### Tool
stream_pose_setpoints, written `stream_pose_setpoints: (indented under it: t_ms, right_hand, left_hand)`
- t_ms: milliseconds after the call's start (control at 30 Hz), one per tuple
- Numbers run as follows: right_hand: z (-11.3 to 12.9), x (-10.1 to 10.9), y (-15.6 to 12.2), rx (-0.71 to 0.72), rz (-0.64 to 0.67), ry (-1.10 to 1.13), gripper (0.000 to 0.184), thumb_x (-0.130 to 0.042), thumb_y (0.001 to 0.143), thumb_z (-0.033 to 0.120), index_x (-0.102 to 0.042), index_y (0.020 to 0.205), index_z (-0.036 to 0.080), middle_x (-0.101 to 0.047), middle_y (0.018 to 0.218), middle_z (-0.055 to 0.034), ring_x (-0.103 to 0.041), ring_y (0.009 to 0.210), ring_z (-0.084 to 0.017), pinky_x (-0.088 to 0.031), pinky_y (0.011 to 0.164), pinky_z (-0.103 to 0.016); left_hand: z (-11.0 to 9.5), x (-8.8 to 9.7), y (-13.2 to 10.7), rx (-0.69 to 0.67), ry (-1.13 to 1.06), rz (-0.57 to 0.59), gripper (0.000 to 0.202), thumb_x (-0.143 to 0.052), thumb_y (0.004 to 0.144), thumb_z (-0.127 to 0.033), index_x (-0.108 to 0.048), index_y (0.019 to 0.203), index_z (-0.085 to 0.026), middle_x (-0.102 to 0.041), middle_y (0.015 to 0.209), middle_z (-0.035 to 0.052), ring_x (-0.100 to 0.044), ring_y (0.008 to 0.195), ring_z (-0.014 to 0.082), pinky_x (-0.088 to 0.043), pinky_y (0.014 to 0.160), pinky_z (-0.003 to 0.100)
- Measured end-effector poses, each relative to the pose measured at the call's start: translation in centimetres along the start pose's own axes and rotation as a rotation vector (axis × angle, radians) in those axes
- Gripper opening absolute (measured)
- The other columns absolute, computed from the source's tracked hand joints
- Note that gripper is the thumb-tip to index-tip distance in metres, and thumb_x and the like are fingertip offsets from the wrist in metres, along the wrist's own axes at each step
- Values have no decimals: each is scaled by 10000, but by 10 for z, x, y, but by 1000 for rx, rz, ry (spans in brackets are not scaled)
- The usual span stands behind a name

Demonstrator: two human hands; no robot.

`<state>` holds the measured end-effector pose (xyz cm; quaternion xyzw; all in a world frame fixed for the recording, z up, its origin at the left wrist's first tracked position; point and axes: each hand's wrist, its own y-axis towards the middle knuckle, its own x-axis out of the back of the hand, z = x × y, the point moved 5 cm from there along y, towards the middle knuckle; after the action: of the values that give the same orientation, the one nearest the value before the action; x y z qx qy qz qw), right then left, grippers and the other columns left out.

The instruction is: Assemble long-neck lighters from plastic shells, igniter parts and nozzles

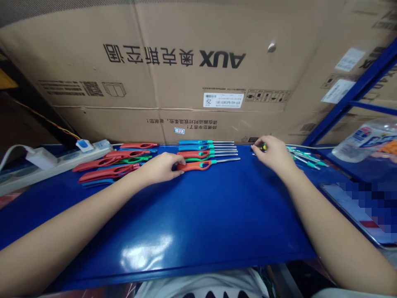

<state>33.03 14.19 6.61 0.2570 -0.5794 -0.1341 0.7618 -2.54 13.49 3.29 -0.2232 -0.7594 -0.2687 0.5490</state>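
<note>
My left hand (167,167) is closed around the butt end of an orange long-nosed lighter (198,166) lying on the blue table (186,223). Its metal tube points right. Behind it, several more lighters with a turquoise collar and metal tube lie in a row, among them a red one (194,155) and a blue one (194,142). To the right, my right hand (273,155) pinches a small black-and-yellow thing (263,147), mostly hidden by the fingers; its kind is unclear. Loose metal tubes with turquoise collars (307,158) lie just beyond that hand.
Red, green and blue lighter handles (108,171) without tubes are piled at left, near a white power strip (68,159) with plugs. A large cardboard sheet (173,91) stands along the back. At right are a phone (350,211), a clear plastic container (356,142) and a blue frame post (350,91).
</note>
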Motion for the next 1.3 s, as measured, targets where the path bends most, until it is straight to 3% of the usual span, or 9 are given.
stream_pose_setpoints:
  t_ms: [167, 300, 500, 633, 833, 1000, 1167, 1233, 1300]
  right_hand:
    - [-10, -30, -5, 22, 239, -113, 74, -622, 837, 233, -670, 875, 193, -670, 943, -131, -654, 897, -267, -525, 846, -395]
    - [-15, -50, -14, 30, 327, -145, 82, -645, 821, 203, -701, 877, 184, -654, 935, -119, -643, 844, -244, -522, 823, -379]
    - [1, -48, -17, 93, 324, -170, 241, -632, 878, 301, -720, 1055, 164, -619, 1134, -172, -566, 1120, -344, -478, 935, -450]
    - [25, -48, -20, 231, 370, -152, 222, -596, 935, 316, -723, 1057, 181, -655, 1130, -138, -575, 1101, -323, -463, 932, -456]
    - [36, -52, -23, 240, 349, -140, 172, -587, 952, 288, -715, 983, 177, -705, 1059, -113, -611, 1040, -307, -453, 890, -440]
    - [39, -48, -21, 266, 253, -91, 151, -606, 919, 282, -715, 969, 190, -713, 1061, -116, -623, 1040, -311, -457, 881, -434]
    - [48, -40, -22, 243, 171, 81, 216, -522, 919, 210, -721, 1002, 192, -744, 917, -95, -682, 892, -264, -490, 799, -381]
    - [48, -39, -23, 142, 185, 111, 266, -507, 918, 220, -722, 1072, 197, -725, 759, -68, -672, 713, -244, -481, 676, -352]
    - [49, -37, -24, 87, 158, 135, 307, -492, 911, 210, -714, 1124, 202, -731, 775, -68, -662, 668, -238, -473, 632, -342]
  left_hand:
    - [2, -4, 0, -31, 19, -57, 205, -603, 884, -293, -686, 1037, -184, -741, 1050, 87, -694, 964, 248, -533, 879, 379]
    - [1, -4, 0, -16, 47, -65, 208, -579, 898, -304, -678, 1031, -178, -734, 1039, 92, -691, 944, 254, -537, 856, 385]
    - [-4, 1, -3, 3, 99, -59, 222, -622, 869, -336, -674, 1026, -189, -722, 1058, 85, -688, 979, 270, -536, 852, 378]
    - [-3, -1, -3, 2, 112, -74, 213, -580, 914, -357, -663, 1016, -189, -722, 1049, 86, -688, 961, 257, -534, 847, 369]
    - [-4, -3, -5, 0, 128, -94, 229, -559, 922, -363, -668, 1019, -185, -728, 1029, 91, -690, 931, 245, -534, 824, 354]
    - [7, 35, -16, 139, 172, -141, 302, -555, 911, -426, -671, 1072, -198, -735, 1078, 89, -692, 983, 257, -527, 883, 367]
    - [46, 83, -39, 487, 342, -93, 282, -620, 879, -432, -701, 968, -177, -732, 968, 112, -680, 915, 311, -514, 796, 385]
    - [61, 89, -47, 603, 367, -28, 302, -632, 883, -453, -702, 971, -172, -720, 956, 110, -663, 900, 300, -507, 809, 389]
    - [70, 90, -50, 648, 380, 2, 338, -642, 884, -464, -699, 992, -150, -704, 938, 115, -645, 887, 287, -501, 822, 392]
